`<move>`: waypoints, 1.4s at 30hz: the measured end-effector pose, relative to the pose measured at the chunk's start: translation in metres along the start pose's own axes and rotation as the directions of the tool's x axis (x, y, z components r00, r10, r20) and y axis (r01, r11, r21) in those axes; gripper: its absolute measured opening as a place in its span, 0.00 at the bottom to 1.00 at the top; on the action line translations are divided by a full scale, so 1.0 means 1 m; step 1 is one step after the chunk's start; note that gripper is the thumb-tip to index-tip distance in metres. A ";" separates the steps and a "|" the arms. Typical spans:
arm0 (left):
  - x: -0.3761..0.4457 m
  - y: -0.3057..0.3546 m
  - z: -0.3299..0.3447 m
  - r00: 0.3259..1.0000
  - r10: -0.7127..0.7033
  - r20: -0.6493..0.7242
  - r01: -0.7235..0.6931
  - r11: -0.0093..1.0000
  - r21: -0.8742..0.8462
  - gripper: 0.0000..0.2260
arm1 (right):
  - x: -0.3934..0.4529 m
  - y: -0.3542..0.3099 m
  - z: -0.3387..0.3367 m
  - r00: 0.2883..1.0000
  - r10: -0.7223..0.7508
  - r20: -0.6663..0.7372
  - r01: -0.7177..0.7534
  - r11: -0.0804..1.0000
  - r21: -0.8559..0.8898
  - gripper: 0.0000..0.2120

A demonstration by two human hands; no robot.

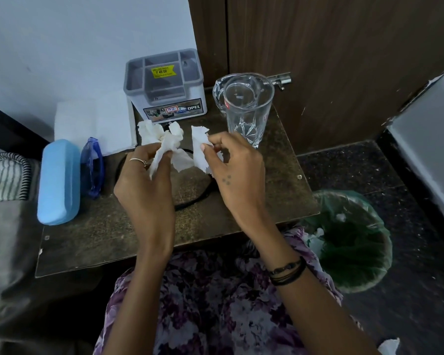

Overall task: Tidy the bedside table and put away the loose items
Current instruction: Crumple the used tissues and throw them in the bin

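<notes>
The left hand (144,175) is closed on a crumpled tissue (162,142); the right hand (231,170) pinches a second scrap (199,147) between thumb and fingertips. Both wads hang just above the worktop (280,160), near its middle.

The bin (356,242), lined with a green bag, sits on the floor at about 4 o'clock from the hands, beside the worktop's edge. The likely next move is a swing of the scraps that way, and this is where I see trouble.

The tall glass (249,111) stands at 1 o'clock from the right hand, very near its knuckles, with a second glass dish just behind it. A careless lift or sweep could clip the glass and tip it toward the edge.

The tissue is light and ragged. A loose pinch may shed bits onto the floor; a piece already lies at 5 o'clock, low in the view.

A black cord (190,203) loops under both hands and could snag a finger. The blue case (59,183) and glasses (92,167) at 9 o'clock look safely clear.
</notes>
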State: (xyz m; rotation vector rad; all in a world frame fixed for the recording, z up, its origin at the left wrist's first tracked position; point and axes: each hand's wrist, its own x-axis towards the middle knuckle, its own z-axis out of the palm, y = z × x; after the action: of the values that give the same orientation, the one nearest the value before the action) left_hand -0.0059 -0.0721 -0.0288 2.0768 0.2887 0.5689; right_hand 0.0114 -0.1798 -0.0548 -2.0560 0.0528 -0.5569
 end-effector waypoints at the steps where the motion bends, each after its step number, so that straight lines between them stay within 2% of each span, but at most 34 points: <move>1: -0.003 0.004 -0.001 1.000 0.008 0.004 -0.008 1.000 -0.016 0.08 | -0.002 0.000 -0.003 1.000 0.012 -0.009 -0.012 1.000 0.019 0.05; 5: -0.018 0.020 -0.002 0.996 0.085 0.027 -0.083 0.995 -0.062 0.06 | -0.006 -0.002 -0.016 0.997 0.069 -0.042 -0.064 0.993 0.099 0.04; 10: -0.036 0.032 0.010 0.990 0.106 0.094 -0.092 0.986 -0.136 0.06 | -0.007 -0.003 -0.034 0.997 0.056 -0.051 -0.050 0.993 0.108 0.05; 14: -0.061 0.046 0.032 0.966 0.141 0.218 -0.102 0.978 -0.183 0.06 | -0.016 0.016 -0.069 0.989 0.064 -0.136 -0.060 0.998 0.034 0.06; 17: -0.087 0.058 0.057 0.924 0.158 0.349 -0.074 0.968 -0.242 0.07 | -0.032 0.040 -0.105 0.962 0.140 -0.236 -0.135 0.990 0.036 0.04; 20: -0.120 0.066 0.092 0.839 0.153 0.523 -0.015 0.966 -0.259 0.07 | -0.055 0.070 -0.142 0.907 0.243 -0.343 -0.255 0.967 0.012 0.05; 23: -0.150 0.071 0.134 0.730 0.110 0.675 0.029 0.981 -0.192 0.07 | -0.078 0.106 -0.171 0.832 0.355 -0.427 -0.408 0.912 -0.037 0.04; 26: -0.174 0.075 0.177 0.617 -0.070 0.783 0.138 0.990 -0.019 0.11 | -0.095 0.151 -0.186 0.761 0.446 -0.472 -0.545 0.833 -0.091 0.06; 28: -0.189 0.069 0.208 0.530 -0.214 0.821 0.149 0.976 0.158 0.12 | -0.105 0.181 -0.190 0.726 0.494 -0.479 -0.624 0.765 -0.156 0.08; 30: -0.199 0.056 0.237 0.453 -0.317 0.833 0.116 0.948 0.298 0.11 | -0.113 0.209 -0.189 0.709 0.541 -0.454 -0.677 0.703 -0.219 0.08; 33: -0.204 0.030 0.263 0.340 -0.386 0.857 0.076 0.920 0.384 0.12 | -0.122 0.246 -0.181 0.697 0.603 -0.389 -0.713 0.641 -0.284 0.09; 35: -0.206 0.011 0.271 0.221 -0.393 0.892 0.072 0.919 0.387 0.13 | -0.129 0.271 -0.176 0.683 0.667 -0.297 -0.728 0.590 -0.349 0.09; 37: -0.207 -0.004 0.271 0.112 -0.409 0.906 0.034 0.913 0.408 0.16 | -0.135 0.289 -0.172 0.613 0.770 -0.176 -0.765 0.524 -0.373 0.13; 38: -0.207 -0.009 0.271 0.084 -0.417 0.905 -0.013 0.908 0.419 0.18 | -0.137 0.295 -0.170 0.557 0.820 -0.131 -0.793 0.479 -0.375 0.17; 40: -0.207 -0.014 0.274 0.101 -0.404 0.909 -0.125 0.902 0.414 0.18 | -0.139 0.302 -0.169 0.484 0.870 -0.097 -0.824 0.416 -0.385 0.22; 42: -0.204 -0.008 0.274 0.168 -0.371 0.913 -0.165 0.903 0.397 0.15 | -0.137 0.296 -0.169 0.512 0.851 -0.114 -0.815 0.441 -0.375 0.18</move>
State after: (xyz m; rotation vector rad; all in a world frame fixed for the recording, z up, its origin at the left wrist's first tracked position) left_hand -0.0442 -0.3535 -0.2191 2.3311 -0.2838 -1.1640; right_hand -0.1254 -0.4378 -0.2783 -2.0883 1.1759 0.2242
